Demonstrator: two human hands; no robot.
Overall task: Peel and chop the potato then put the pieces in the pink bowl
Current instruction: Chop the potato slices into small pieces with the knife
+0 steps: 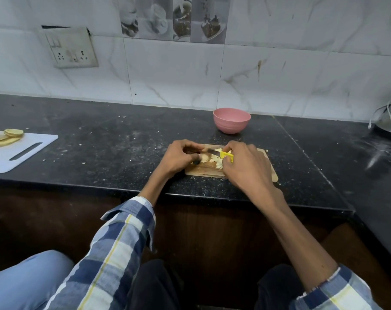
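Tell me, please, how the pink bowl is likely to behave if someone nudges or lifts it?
The pink bowl looks like thin matte plastic, so probably light. Its rounded wall narrows to a small base, so a nudge near the rim might tip it. On the dusty black counter it would likely slide easily.

White cutting board (22,153) with pale slices (6,137), far left of fingers. Wall socket plate (71,48) above. Black counter (111,139), crumb-strewn.

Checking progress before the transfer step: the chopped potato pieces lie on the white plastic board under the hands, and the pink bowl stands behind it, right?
Not quite. The head view shows the chopped potato pieces on the small wooden cutting board; the pink bowl does stand behind it.
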